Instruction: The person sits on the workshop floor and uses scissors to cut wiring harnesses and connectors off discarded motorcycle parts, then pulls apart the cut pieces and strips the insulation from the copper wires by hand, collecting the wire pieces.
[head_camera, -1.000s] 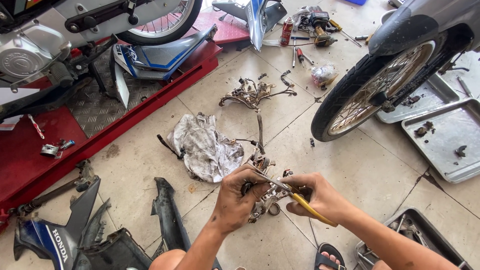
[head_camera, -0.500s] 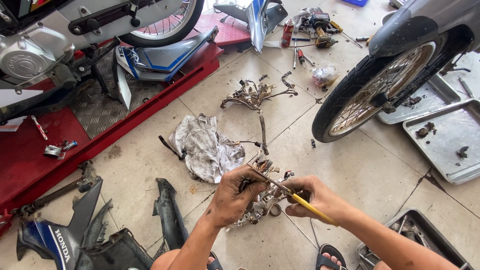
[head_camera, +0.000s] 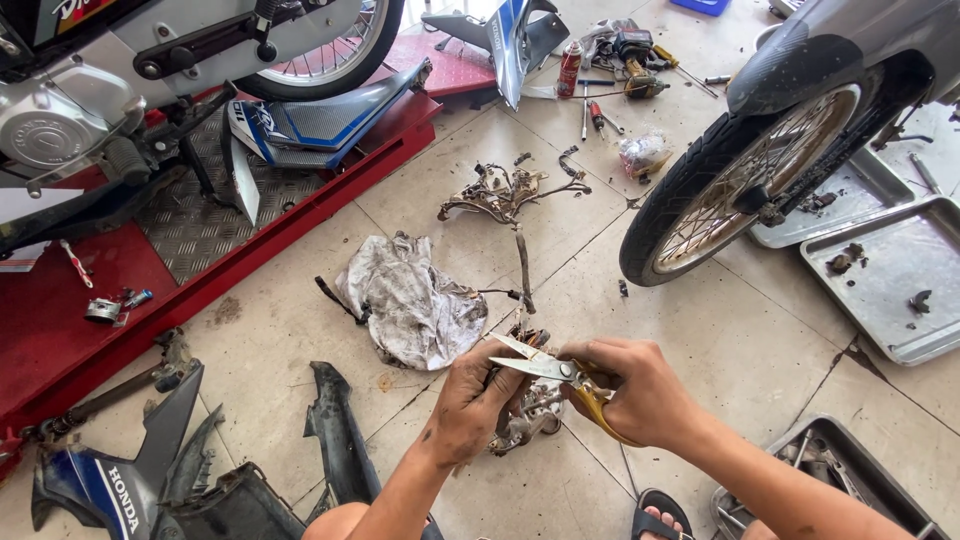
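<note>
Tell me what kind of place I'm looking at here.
Most likely a motorcycle repair shop. A motorcycle wheel stands on the tiled floor, another bike sits on a red lift ramp, and loose body panels and metal trays lie around. The left hand grips a wiring bundle while the right hand holds yellow-handled scissors.

- I see scissors (head_camera: 560, 372) with shiny bare-metal blades and glossy yellow plastic grips.
- The rag (head_camera: 412, 305) looks like crumpled, grimy cloth.
- The floor tiles (head_camera: 720, 340) read smooth, faintly glossy.
- The trays (head_camera: 880, 275) are dull brushed metal.
- The tyre (head_camera: 690, 175) is matt black rubber.
</note>
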